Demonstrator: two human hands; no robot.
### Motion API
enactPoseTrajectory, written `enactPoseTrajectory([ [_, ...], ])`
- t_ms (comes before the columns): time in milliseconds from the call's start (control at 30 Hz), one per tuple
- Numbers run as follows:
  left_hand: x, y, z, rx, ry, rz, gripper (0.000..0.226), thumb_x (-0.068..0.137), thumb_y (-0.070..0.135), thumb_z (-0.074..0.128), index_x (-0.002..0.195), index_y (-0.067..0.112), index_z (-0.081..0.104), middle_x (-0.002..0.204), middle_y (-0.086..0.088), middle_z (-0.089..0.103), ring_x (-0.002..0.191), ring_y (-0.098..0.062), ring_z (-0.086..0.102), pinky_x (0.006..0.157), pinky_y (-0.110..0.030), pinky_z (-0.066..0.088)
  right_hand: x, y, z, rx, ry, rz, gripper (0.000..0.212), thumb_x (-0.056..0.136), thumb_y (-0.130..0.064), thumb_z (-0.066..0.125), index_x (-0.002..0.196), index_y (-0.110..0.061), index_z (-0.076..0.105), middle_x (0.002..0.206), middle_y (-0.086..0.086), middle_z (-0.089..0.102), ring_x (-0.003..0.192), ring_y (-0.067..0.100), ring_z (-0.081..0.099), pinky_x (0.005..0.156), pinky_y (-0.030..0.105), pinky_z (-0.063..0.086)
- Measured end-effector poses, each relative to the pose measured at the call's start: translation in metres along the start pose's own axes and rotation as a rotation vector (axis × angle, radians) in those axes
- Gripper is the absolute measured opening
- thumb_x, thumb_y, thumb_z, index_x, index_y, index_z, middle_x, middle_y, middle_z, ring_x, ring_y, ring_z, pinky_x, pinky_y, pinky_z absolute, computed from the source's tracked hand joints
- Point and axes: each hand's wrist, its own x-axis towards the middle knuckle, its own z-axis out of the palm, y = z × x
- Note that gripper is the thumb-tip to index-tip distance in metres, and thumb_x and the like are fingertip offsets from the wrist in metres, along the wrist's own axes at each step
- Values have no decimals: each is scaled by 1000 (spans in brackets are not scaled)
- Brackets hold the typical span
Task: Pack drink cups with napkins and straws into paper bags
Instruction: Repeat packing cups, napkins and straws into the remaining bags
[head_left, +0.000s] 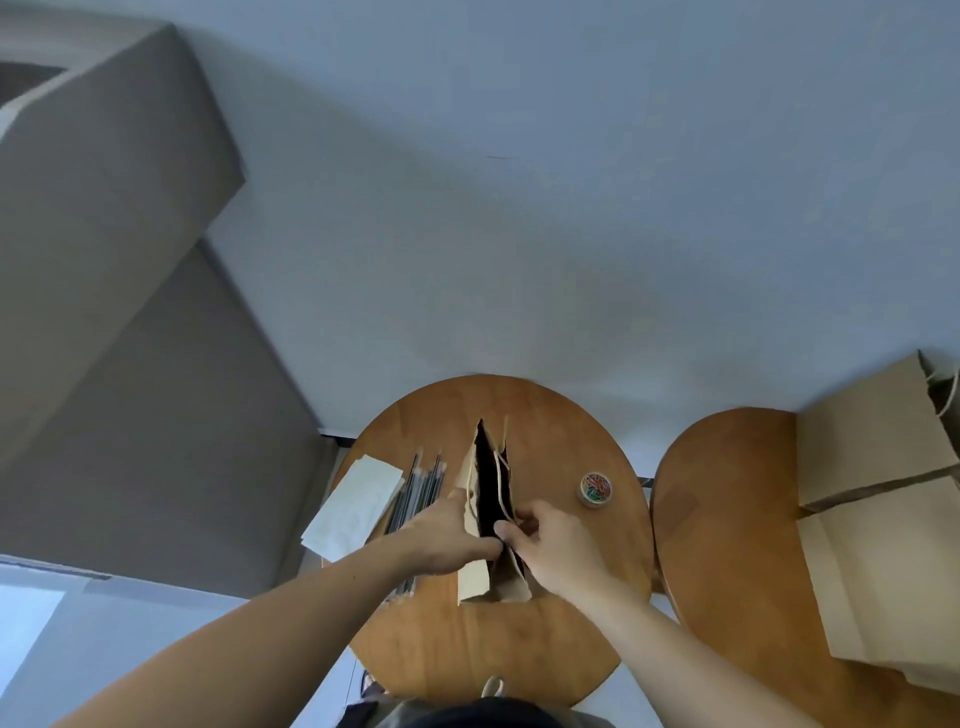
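Note:
A brown paper bag (475, 574) stands upright on the round wooden table (467, 639), its mouth a narrow dark slit with cord handles. My left hand (447, 540) grips the near left edge of the bag's mouth. My right hand (550, 545) pinches the near right edge, thumb and fingers curled over the paper. Left of the bag lie several dark straws (415, 488) in clear wrappers and a stack of white napkins (353, 501). No drink cup shows in view; the bag's inside is dark.
A small round tub of coloured paper clips (595, 489) sits right of the bag. A second round wooden table (727, 519) stands at the right, with more brown paper bags (878, 545) on it. A grey sofa (104, 260) fills the left.

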Motion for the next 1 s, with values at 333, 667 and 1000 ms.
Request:
enactPoseTrajectory([
  [333, 14, 10, -1, 179, 309, -248, 20, 96, 40, 50, 88, 25, 61, 77, 5, 65, 65, -12, 67, 69, -28, 61, 20, 8, -10, -283, 114, 123, 17, 94, -38, 57, 101, -23, 53, 84, -5, 60, 76, 17, 64, 56, 26, 45],
  [667, 5, -18, -10, 311, 371, -192, 13, 97, 34, 48, 93, 26, 58, 76, 8, 61, 63, -11, 64, 55, -17, 50, 0, 53, -25, -321, 139, 241, 8, 94, -36, 55, 92, -29, 51, 70, -14, 53, 58, 4, 53, 45, 20, 34],
  [1000, 2, -8, -23, 94, 7, 40, 100, 73, 68, 68, 152, 33, 18, 149, -3, 46, 121, -24, 59, 102, -39, 49, -10, 34, -26, -154, -77, 142, 76, 83, -73, 51, 144, -31, 37, 140, -10, 52, 123, 17, 57, 92, 28, 51],
])
